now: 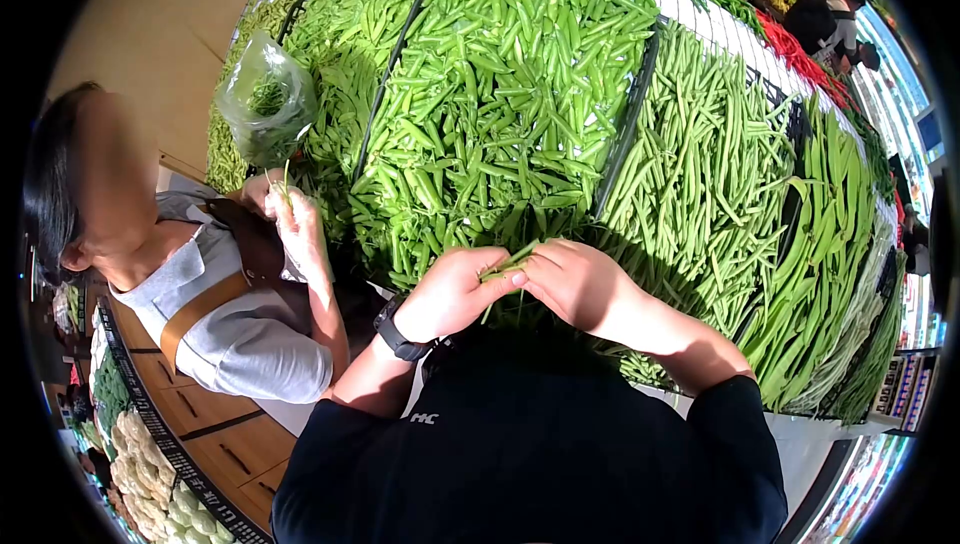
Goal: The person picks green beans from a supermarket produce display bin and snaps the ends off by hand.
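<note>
My left hand (449, 289), with a black watch on its wrist, is closed in a pinch at the near edge of the vegetable display. My right hand (582, 284) is closed just beside it, fingertips meeting the left. Between them are thin green pods (513, 264), gripped from both sides; the fingers hide their exact kind and number. Directly beyond my hands lies a broad heap of plump green pea pods (500, 94). Long green beans (695, 144) fill the section to the right of a black divider.
On the left another person (225, 314) pinches a thin green stem. A clear plastic bag (266, 99) with greens rests on the heap near that person. Flat green beans (825, 244) lie far right; red peppers (800, 49) line the back. Cauliflower (140, 464) sits lower left.
</note>
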A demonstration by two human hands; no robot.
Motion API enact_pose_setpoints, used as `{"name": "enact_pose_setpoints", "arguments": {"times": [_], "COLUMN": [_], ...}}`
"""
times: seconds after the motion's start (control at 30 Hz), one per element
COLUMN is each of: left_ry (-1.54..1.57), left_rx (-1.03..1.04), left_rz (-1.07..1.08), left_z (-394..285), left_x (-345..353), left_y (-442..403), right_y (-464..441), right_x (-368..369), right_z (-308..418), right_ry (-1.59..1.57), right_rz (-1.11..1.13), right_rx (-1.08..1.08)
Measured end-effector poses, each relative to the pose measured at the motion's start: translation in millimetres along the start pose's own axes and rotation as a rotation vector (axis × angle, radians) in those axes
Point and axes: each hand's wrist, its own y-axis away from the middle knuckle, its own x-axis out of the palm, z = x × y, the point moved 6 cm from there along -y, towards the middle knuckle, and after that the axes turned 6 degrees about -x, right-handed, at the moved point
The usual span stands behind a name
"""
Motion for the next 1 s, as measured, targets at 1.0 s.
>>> {"name": "enact_pose_setpoints", "arguments": {"times": [1.0], "left_ry": [1.297], "left_rx": [-0.162], "left_rz": [-0.251], "left_z": [49.4], "left_x": [-17.9], "left_y": [6.1], "right_y": [-42.0], "right_x": [45.7], "right_z": [-215.4], "right_ry": [0.036], "right_rz": [0.050], "right_rx": [0.772]}}
